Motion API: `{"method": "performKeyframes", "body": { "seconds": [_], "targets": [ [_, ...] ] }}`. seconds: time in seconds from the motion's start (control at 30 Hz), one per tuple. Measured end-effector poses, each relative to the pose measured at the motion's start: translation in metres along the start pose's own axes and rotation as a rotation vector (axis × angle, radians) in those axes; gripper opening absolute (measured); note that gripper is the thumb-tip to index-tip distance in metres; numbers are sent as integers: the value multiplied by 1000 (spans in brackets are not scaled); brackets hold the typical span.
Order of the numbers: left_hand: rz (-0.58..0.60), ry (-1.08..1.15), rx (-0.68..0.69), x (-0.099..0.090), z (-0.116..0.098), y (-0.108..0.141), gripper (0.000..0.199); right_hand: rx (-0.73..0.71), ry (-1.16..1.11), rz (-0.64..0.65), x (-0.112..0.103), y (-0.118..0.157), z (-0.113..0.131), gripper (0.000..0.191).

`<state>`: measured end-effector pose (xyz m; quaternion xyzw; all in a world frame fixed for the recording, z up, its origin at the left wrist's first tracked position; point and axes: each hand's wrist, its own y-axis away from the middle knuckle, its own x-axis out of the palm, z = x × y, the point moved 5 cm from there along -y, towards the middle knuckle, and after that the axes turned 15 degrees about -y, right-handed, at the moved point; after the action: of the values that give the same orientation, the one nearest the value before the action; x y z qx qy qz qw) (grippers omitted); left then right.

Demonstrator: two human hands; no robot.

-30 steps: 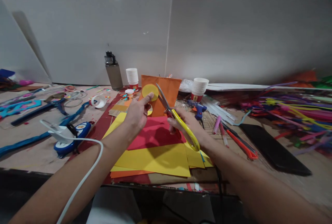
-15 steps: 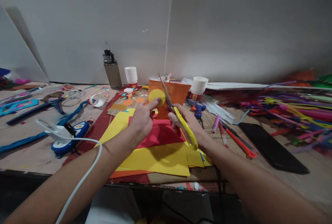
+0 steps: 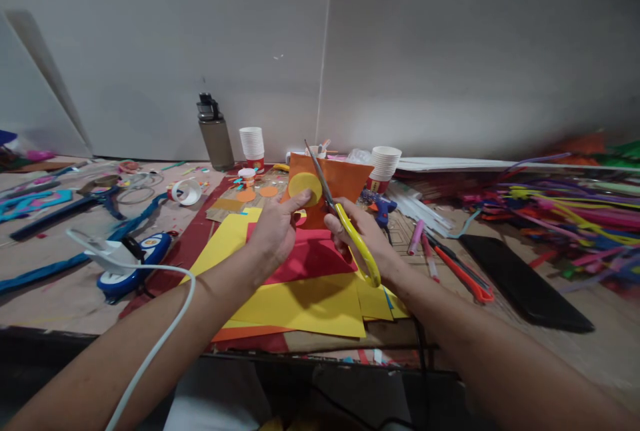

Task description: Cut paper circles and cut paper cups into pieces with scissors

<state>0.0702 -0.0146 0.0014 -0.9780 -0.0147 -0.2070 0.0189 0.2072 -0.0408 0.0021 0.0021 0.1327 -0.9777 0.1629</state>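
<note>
My left hand [image 3: 277,228] pinches a yellow paper disc [image 3: 303,186] against a sheet of orange paper [image 3: 347,174], with the thumb lying on the disc. In my right hand [image 3: 363,234] is a pair of scissors [image 3: 361,248] with yellow handles. Their blades point up and away, crossing the orange sheet just right of the disc. Below both hands lie a red sheet [image 3: 305,258] and several yellow sheets [image 3: 300,308], stacked on the table. Two orange paper discs [image 3: 269,191] rest beyond my left hand.
Paper cup stacks [image 3: 251,144] [image 3: 385,164] and a bottle [image 3: 216,138] stand at the back. To the right lie a blue glue gun [image 3: 384,210], markers [image 3: 416,238], a red-handled cutter [image 3: 470,281], a black phone [image 3: 525,284] and pipe cleaners [image 3: 590,218]. A white cable [image 3: 165,344] crosses my left forearm.
The orange sheet and yellow disc have shifted slightly to the right and tilted a little toward the scissors. Both hands keep their hold.
</note>
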Motion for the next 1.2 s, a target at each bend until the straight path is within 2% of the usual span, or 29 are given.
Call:
{"method": "performKeyframes", "body": {
  "seconds": [0.27,0.43,0.67,1.2],
  "targets": [
    [44,4,44,0,-2,-4,25,21,40,15,0,-1,8,34],
    [32,-31,69,-6,-3,-8,24,41,40,21,-1,0,11,31],
    [70,-74,83,-5,-7,-9,23,19,51,27,-3,-1,11,33],
    [163,-147,119,-6,-11,-13,30,-36,238,52,-9,-4,15,31]
  ]
}}
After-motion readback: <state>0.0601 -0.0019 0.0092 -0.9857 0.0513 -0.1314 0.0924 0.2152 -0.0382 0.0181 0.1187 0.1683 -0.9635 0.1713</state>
